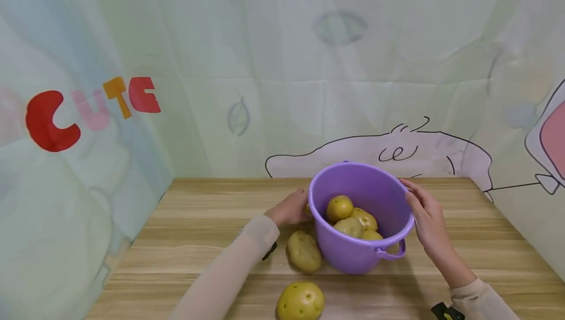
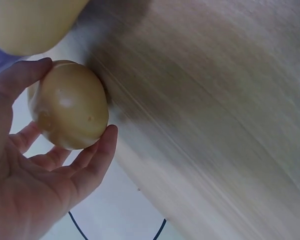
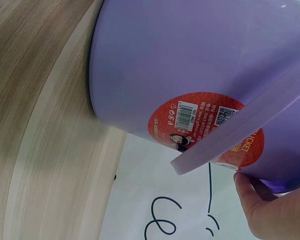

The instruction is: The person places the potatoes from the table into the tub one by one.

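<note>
A purple bucket point(image 1: 353, 256) stands on the wooden table, tilted a little toward me, with several yellow potatoes point(image 1: 340, 208) inside. At its right rim my right hand point(image 1: 429, 217) grips the edge; the right wrist view shows fingertips at the rim beside the bucket's handle point(image 3: 230, 132). My left hand point(image 1: 289, 208) is at the bucket's left side. In the left wrist view its thumb and fingers curl round a potato point(image 2: 70, 107) close over the table; in the head view the bucket mostly hides that potato.
Two loose potatoes lie left of the bucket: one oblong potato point(image 1: 304, 252) close to its wall, another potato point(image 1: 301, 301) nearer me. Behind the wooden table point(image 1: 212, 197) hangs a printed cloth point(image 1: 282, 65).
</note>
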Available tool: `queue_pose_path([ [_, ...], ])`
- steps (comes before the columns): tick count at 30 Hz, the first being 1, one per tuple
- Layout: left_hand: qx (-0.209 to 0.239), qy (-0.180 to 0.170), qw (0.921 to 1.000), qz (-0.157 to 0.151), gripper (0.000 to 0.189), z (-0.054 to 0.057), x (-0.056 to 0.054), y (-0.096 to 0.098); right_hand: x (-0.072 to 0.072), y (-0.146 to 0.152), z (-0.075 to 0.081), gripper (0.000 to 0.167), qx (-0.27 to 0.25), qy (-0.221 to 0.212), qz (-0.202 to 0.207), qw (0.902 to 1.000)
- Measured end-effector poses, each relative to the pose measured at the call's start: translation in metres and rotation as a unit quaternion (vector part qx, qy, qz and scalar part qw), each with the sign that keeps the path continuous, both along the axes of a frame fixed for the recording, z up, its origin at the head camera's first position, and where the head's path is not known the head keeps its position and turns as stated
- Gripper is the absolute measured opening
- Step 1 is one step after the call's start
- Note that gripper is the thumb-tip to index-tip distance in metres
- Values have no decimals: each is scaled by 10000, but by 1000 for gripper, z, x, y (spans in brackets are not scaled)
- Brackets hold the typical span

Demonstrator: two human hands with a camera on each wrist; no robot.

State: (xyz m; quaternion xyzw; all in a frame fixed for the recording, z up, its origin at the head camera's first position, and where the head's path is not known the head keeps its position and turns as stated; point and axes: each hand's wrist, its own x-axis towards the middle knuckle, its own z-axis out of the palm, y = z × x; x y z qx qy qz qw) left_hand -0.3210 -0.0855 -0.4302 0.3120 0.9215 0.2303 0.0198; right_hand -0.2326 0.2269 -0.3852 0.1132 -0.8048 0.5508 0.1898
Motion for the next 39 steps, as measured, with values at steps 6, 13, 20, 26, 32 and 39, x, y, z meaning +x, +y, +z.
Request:
queue_pose_path([
  [6, 137, -42, 9999, 12, 60, 3, 2, -2, 1, 0, 0, 38, 5, -25, 9, 10000],
  [13, 262, -262, 9993, 70, 63, 6, 3, -5, 0, -1, 0, 38, 14, 6, -8, 10000],
  [20, 177, -302, 9993, 125, 72, 7, 1, -10, 0, -1, 0, 38, -47, 43, 10, 10000],
  [26, 269, -373, 9987, 217, 62, 13, 3, -15, 0, 0, -1, 38, -45, 36, 20, 10000],
  [32, 373, -402, 9983, 172, 59, 22, 6, -20, 0, 0, -1, 38, -75, 33, 47, 10000],
  [39, 529, -117, 9985, -11, 60, 32, 4, -25, -1, 0, -1, 39, -66, -8, 58, 10000],
])
